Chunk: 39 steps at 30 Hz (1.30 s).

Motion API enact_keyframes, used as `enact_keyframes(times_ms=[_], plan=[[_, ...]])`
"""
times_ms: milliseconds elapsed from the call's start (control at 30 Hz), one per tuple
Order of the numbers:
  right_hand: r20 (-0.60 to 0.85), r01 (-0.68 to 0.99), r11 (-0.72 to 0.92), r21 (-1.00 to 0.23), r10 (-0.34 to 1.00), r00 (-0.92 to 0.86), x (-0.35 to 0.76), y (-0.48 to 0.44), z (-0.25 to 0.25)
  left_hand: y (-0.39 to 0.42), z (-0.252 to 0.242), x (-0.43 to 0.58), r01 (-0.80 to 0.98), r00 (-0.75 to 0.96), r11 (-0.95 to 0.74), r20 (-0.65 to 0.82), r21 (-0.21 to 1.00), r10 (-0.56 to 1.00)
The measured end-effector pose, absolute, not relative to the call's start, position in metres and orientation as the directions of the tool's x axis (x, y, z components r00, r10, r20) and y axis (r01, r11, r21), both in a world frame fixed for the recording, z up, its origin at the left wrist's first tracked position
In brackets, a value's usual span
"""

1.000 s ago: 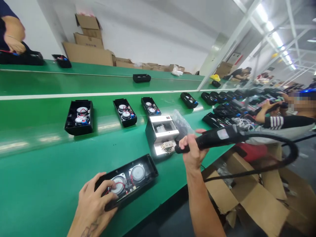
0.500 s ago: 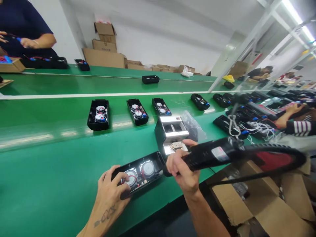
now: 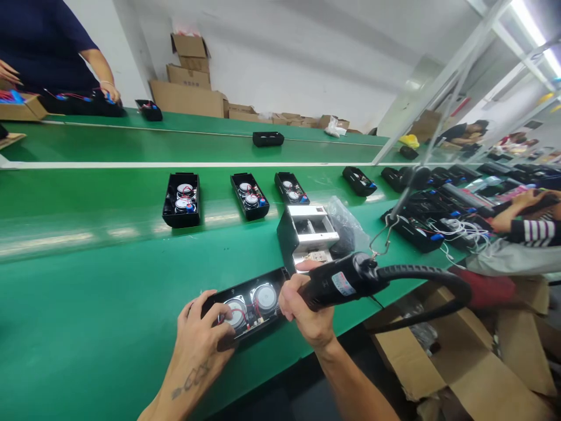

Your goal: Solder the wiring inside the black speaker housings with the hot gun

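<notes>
The left hand (image 3: 199,334) clasps one end of the open speaker housing (image 3: 250,306); the right hand (image 3: 308,314) is wrapped around the black power tool (image 3: 326,287). The housing lies near the front edge of the worktop (image 3: 109,304).

Head camera looks down across the bench (image 3: 114,304).

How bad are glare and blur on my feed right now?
Head view: pale glare streaks the green bench; ceiling light washed out white. Head view again: distant cases at right look soft; the speaker box in the left hand is fairly clear.
</notes>
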State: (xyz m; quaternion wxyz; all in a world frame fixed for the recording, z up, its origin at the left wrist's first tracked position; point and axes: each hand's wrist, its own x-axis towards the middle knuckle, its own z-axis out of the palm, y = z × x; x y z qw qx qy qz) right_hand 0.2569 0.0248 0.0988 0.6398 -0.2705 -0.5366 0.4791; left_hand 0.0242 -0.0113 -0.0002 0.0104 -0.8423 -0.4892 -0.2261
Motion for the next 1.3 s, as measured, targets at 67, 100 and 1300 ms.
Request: enact_keyframes(times_ms=[67, 100, 1300], plan=[[0.431, -0.308, 0.4, -0.863, 0.902, -0.037, 0.256, 0.025, 0.097, -0.011, 0.0, 0.024, 0.829, 0.418, -0.517, 0.377, 0.214, 0.827], [0.434, -0.299, 0.405, -0.864, 0.9, -0.037, 0.255, 0.025, 0.097, -0.011, 0.0, 0.024, 0.828, 0.419, -0.517, 0.371, 0.217, 0.828], [0.409, -0.103, 0.436, -0.894, 0.888, 0.208, 0.315, 0.071, 0.121, -0.005, 0.003, 0.033, 0.773, 0.357, -0.529, 0.449, 0.35, 0.819]])
